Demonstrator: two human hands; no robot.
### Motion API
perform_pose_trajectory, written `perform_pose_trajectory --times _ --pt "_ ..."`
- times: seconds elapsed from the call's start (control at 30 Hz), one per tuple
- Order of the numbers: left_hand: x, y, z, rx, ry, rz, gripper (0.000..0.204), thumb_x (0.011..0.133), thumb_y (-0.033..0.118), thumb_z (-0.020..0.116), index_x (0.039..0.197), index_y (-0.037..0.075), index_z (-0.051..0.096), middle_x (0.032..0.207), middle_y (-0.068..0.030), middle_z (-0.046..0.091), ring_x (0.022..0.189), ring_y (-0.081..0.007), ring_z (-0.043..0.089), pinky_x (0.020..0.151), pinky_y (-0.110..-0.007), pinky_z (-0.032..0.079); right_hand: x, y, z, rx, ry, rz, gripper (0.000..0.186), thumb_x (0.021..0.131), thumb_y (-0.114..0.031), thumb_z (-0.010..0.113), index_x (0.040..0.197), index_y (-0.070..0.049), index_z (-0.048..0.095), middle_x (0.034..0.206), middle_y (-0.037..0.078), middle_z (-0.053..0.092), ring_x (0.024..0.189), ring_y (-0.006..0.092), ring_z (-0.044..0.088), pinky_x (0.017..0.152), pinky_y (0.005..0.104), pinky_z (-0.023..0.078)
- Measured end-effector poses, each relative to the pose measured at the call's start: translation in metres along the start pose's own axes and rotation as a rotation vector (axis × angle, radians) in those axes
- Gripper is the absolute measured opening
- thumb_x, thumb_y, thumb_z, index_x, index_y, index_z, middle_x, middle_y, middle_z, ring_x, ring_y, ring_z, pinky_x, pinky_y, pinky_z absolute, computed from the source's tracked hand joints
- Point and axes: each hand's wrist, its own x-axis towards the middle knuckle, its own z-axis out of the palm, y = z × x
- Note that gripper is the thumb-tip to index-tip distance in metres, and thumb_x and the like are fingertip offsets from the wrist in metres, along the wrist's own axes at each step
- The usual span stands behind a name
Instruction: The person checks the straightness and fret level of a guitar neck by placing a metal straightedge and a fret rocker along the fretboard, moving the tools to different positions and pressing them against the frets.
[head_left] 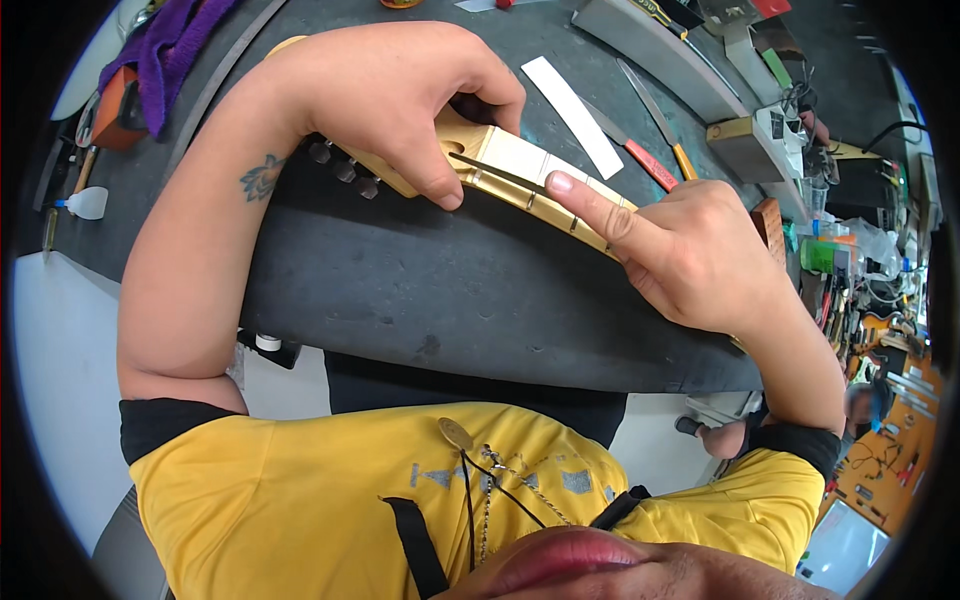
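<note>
A pale, golden guitar neck [540, 205] lies at a slant across the dark bench, with a light fretboard and several fret lines. My left hand [400, 95] arches over its headstock end, thumb on the near side and fingers on the far side, closed around it. Metal tuning pegs [345, 170] stick out below that wrist. A thin dark strip [500, 172], perhaps a blade or file, runs along the fretboard between my hands. My right hand [690, 250] lays its stretched index finger at the strip's right end. Its other fingers curl around the neck's near edge; the thumb is hidden.
Beyond the neck lie a white flat strip [572, 115], a red-handled tool [650, 163] and a yellow-handled tool [684, 160]. A purple cloth [160, 60] and a small white bottle [88, 203] are at the left. Boxes and tools crowd the right side.
</note>
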Motion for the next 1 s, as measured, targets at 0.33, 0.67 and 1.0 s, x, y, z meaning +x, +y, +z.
perform_pose_trajectory --times 0.33,0.67,1.0 --pt "0.001 -0.004 0.003 0.030 0.060 0.161 0.046 0.064 0.012 0.093 0.105 0.001 0.076 0.100 -0.0087 0.071 0.095 -0.0271 0.070 0.086 -0.039 0.055 -0.002 0.000 -0.003 0.044 -0.017 -0.014 0.099 0.074 -0.002 0.078 0.168 -0.018 0.054 0.063 0.006 0.060 0.055 0.0313 0.063 0.055 0.0441 0.050" --pt "0.002 -0.006 0.003 -0.028 0.062 0.126 0.044 0.062 0.012 0.092 0.100 -0.003 0.076 0.095 -0.0080 0.069 0.090 -0.0235 0.068 0.083 -0.036 0.054 -0.007 -0.006 -0.007 0.032 -0.022 0.021 0.095 0.075 -0.001 0.075 0.167 -0.018 0.056 0.060 0.004 0.057 0.052 0.0293 0.060 0.054 0.0442 0.049" --pt "0.004 -0.006 0.003 -0.066 0.045 0.119 0.045 0.060 0.011 0.093 0.099 -0.004 0.077 0.095 -0.0084 0.069 0.089 -0.0230 0.068 0.082 -0.035 0.054 -0.001 -0.010 -0.003 0.049 -0.008 0.038 0.097 0.075 0.001 0.076 0.167 -0.020 0.056 0.060 0.005 0.055 0.052 0.0284 0.061 0.052 0.0431 0.050"
